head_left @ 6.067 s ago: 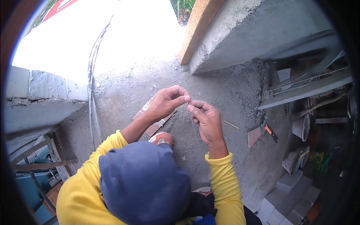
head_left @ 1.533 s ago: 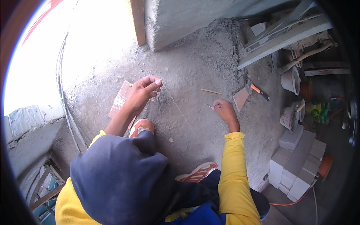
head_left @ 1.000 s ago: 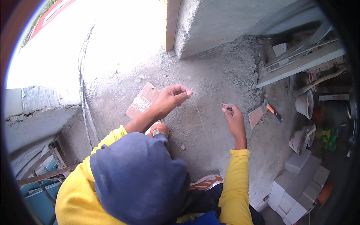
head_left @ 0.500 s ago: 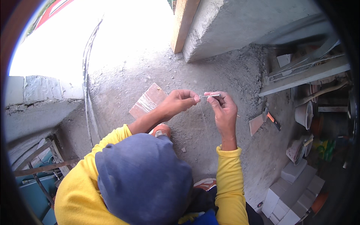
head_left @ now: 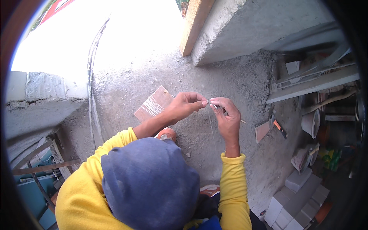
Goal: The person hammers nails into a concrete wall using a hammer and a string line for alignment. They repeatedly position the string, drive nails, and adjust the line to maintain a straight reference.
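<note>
My left hand (head_left: 188, 105) is closed in a pinch at the end of a thin, pale string (head_left: 211, 124), which hangs down between my hands. Close beside it, the thumb and fingers of my right hand (head_left: 229, 117) hold a short silver metal rod (head_left: 215, 107); its exact kind is too small to tell. The string meets the rod at the fingertips, where the fingers partly hide it. On the ground behind my left forearm lies a flat, pinkish board (head_left: 153, 105) with pale string wound round it.
A hammer (head_left: 279, 125) with an orange and black handle lies at the right by a pinkish tile piece (head_left: 262, 131). Pale blocks (head_left: 295, 199) are stacked at lower right, with buckets (head_left: 310, 122) above. A wooden post (head_left: 195, 28) stands beside a concrete slab (head_left: 245, 34). Cables (head_left: 92, 76) hang at left.
The rod has turned from lying sideways to a foreshortened slant in my right fingers. My hands have drawn slightly closer together at the string.
</note>
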### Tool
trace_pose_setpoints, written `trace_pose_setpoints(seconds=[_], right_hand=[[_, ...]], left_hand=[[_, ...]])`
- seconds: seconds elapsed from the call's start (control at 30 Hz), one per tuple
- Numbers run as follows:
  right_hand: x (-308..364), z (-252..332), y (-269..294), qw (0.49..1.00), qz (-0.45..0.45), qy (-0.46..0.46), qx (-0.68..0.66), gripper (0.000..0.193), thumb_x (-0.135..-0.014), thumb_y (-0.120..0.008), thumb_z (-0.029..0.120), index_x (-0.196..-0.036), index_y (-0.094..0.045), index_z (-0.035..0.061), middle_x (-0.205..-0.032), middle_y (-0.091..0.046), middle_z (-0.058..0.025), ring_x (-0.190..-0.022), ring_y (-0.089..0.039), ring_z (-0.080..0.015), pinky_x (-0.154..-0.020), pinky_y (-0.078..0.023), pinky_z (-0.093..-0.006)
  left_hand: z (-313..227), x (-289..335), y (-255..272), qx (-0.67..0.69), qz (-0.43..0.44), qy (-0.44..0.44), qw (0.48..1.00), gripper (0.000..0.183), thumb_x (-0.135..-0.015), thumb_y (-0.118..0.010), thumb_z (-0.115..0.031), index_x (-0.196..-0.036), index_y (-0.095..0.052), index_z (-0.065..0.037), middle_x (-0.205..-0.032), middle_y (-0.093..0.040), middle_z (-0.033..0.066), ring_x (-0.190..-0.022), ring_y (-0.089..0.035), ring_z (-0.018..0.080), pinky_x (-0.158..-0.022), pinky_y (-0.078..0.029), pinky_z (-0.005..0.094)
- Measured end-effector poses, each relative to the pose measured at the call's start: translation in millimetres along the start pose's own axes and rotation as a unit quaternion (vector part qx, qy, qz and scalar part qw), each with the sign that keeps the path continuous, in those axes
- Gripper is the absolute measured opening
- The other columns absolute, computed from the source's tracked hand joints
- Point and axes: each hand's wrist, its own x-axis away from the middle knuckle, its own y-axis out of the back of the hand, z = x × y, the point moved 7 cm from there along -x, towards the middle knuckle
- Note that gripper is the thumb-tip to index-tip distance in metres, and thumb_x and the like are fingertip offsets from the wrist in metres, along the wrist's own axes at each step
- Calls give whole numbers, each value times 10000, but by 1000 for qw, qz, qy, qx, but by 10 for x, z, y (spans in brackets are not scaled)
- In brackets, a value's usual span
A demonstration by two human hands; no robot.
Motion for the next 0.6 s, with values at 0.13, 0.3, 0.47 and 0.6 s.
trace_pose_setpoints(seconds=[0.13, 0.3, 0.47, 0.6], right_hand=[[1, 43, -29, 1000, -16, 11, 0, 128, -898, -761, 11, -1016, -741, 54, -977, -735, -66, -914, -689, -196, -781, -536, -317], [-69, 95, -70, 999, -20, 30, 8, 127, -882, -767, -7, -997, -752, 43, -936, -715, -74, -879, -689, -214, -772, -548, -334], [-94, 121, -86, 1000, -2, 0, 2, 145, -890, -781, 29, -1030, -749, 44, -933, -704, -65, -854, -681, -176, -730, -533, -316], [65, -170, -136, 978, 0, -175, -111, 215, -921, -789, 130, -1100, -727, 28, -914, -712, -55, -818, -674, -140, -723, -530, -305]], left_hand=[[-50, -7, 42, -11, -23, -46, 999, 201, -972, -762, -190, -1104, -736, -40, -956, -721, 10, -827, -621, 78, -722, -489, 233], [-160, -3, 51, 26, -46, -134, 990, 190, -965, -757, -129, -1116, -740, -15, -988, -750, 41, -856, -659, 96, -764, -542, 268], [-196, 0, 105, -84, -33, -131, 987, 265, -969, -757, -138, -1196, -709, -10, -1032, -759, 40, -850, -635, 74, -742, -523, 239], [-182, -5, 174, 7, -52, -123, 991, 262, -995, -731, -182, -1204, -709, -26, -1032, -762, 43, -813, -602, 52, -688, -471, 205]])
